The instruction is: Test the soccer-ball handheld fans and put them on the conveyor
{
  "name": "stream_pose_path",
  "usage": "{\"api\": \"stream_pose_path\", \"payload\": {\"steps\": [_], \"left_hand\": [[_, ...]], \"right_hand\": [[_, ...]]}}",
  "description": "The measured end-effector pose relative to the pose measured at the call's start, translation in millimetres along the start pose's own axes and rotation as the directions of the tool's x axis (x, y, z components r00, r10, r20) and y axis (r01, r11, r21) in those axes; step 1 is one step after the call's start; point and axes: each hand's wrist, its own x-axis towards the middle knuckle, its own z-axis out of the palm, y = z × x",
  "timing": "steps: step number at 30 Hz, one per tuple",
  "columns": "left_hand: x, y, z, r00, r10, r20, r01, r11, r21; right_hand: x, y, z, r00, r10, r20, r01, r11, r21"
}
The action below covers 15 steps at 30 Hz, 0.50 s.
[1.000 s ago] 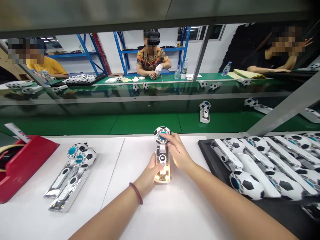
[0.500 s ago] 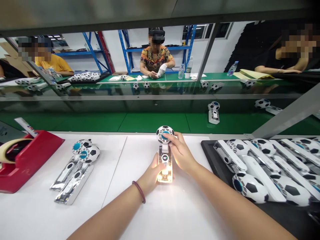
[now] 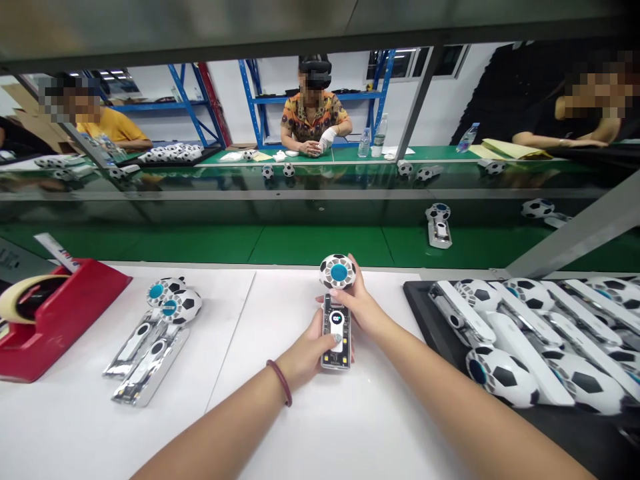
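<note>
In front of me is a handheld fan (image 3: pixel 337 333) with a round football-patterned head, a blue disc at its centre and a clear handle. Its small round display reads 100. My left hand (image 3: pixel 316 345) is closed around the handle, thumb lying on the white strip below the display. My right hand (image 3: pixel 359 301) grips the neck between head and handle, its thumb across the front and a finger behind the head. Two similar fans (image 3: pixel 163 333) lie overlapping on the white table (image 3: pixel 250 427) to the left.
A black tray (image 3: pixel 425 313) packed with similar fans stands at the right. A red tape dispenser (image 3: pixel 75 320) sits far left. Beyond the table edge runs a green conveyor belt (image 3: pixel 320 243) carrying another fan (image 3: pixel 439 227). Several people sit across from me under a metal frame.
The handle's warm glow has gone out. My right hand has moved from the blue disc down to the neck. The fan on the belt appears slightly further right.
</note>
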Motion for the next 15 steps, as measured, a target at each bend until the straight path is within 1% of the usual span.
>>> {"api": "stream_pose_path", "payload": {"steps": [1, 3, 4, 6, 8, 10, 15], "left_hand": [[0.1, -1.1, -1.1, 0.999, -0.011, 0.03, 0.01, 1.0, 0.012], [0.1, -2.9, -3.1, 0.996, -0.025, 0.08, 0.022, 0.999, 0.035], [0.0, -3.5, -3.8, 0.995, -0.027, 0.099, 0.023, 0.999, 0.043], [-0.3, -3.8, -4.8, 0.991, -0.031, 0.128, 0.024, 0.998, 0.051], [-0.4, -3.7, -5.4, 0.99, -0.035, 0.14, 0.028, 0.998, 0.052], [-0.1, -3.7, -6.0, 0.989, -0.043, 0.138, 0.036, 0.998, 0.053], [1.0, -3.5, -6.4, 0.989, -0.056, 0.139, 0.051, 0.998, 0.039]], "right_hand": [[-0.9, -0.5, 1.3, 0.997, 0.066, 0.038, -0.069, 0.995, 0.068], [-3.9, -1.7, 2.7, 0.976, 0.168, 0.136, -0.187, 0.972, 0.139], [-5.5, -2.4, 2.6, 0.964, 0.196, 0.18, -0.225, 0.961, 0.159], [-8.2, -3.6, 1.3, 0.95, 0.209, 0.234, -0.257, 0.946, 0.199], [-9.2, -4.3, -0.7, 0.948, 0.209, 0.241, -0.263, 0.939, 0.22], [-8.7, -4.5, -2.2, 0.942, 0.233, 0.24, -0.283, 0.938, 0.201], [-6.6, -2.5, -1.9, 0.95, 0.244, 0.198, -0.283, 0.938, 0.202]]}}
